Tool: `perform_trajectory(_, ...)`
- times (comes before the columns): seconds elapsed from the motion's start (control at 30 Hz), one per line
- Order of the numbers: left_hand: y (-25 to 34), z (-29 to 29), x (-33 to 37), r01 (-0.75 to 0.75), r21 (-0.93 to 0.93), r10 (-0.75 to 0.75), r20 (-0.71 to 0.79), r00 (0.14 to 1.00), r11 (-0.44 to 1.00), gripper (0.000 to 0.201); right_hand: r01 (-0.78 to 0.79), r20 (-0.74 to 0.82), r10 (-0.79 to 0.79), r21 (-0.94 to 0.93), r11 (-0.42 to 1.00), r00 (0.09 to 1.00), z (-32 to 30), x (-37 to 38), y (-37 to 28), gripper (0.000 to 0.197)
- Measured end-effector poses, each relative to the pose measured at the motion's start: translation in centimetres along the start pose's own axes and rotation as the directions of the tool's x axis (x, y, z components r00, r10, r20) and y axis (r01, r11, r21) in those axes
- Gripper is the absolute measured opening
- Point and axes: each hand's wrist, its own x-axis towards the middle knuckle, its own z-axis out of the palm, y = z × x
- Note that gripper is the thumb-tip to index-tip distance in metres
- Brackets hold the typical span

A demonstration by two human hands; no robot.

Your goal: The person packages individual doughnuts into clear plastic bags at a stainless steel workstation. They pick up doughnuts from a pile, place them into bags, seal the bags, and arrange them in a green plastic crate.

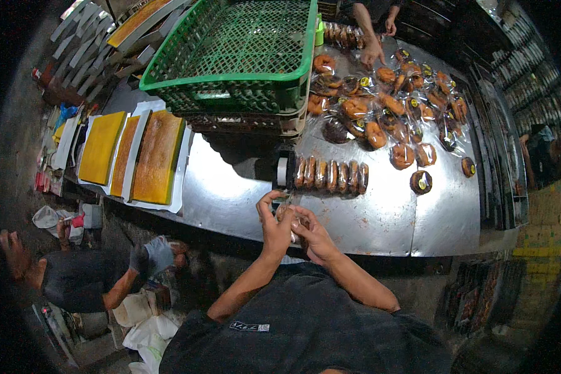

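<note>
At the table's near edge, my left hand (276, 225) and my right hand (318, 237) come together, fingers bent around a clear-wrapped doughnut (298, 228) that they mostly hide. Just beyond them, a row of wrapped doughnuts (331, 175) stands on edge, packed side by side. Beside the row's left end is a black holder with a white roll (282, 171), which looks like a tape dispenser. Many more bagged doughnuts (375, 134), brown and dark, several with yellow labels, lie scattered over the right part of the metal table (380, 229).
A green plastic crate (224, 84) sits on a dark crate (243, 124) at the back left. Sheet cakes (159, 156) lie on the left. Across the table, another person's hand (372, 51) reaches among the doughnuts. Another person (84, 280) is at the lower left.
</note>
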Motion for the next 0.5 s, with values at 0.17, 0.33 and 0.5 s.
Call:
perform_trajectory(0.17, 0.0, -4.5, -0.9, 0.509, -0.687, -0.299, 0.412, 0.861, 0.519, 0.042, 0.179, -0.143, -0.319, -0.588, 0.789, 0.937, 0.6, 5.0, 2.2, 0.039)
perform_trajectory(0.33, -5.8, -8.8, 1.1, 0.565, -0.621, -0.379, 0.419, 0.825, 0.544, 0.035, 0.061, -0.306, -0.393, -0.717, 0.694, 0.867, -0.6, 12.5, 4.7, 0.036)
perform_trajectory(0.5, -9.7, -8.9, 2.8, 0.595, -0.709, -0.413, 0.446, 0.794, 0.38, 0.029, 0.291, -0.018, -0.661, -0.889, 0.355, 0.75, -0.3, 9.8, 6.9, 0.028)
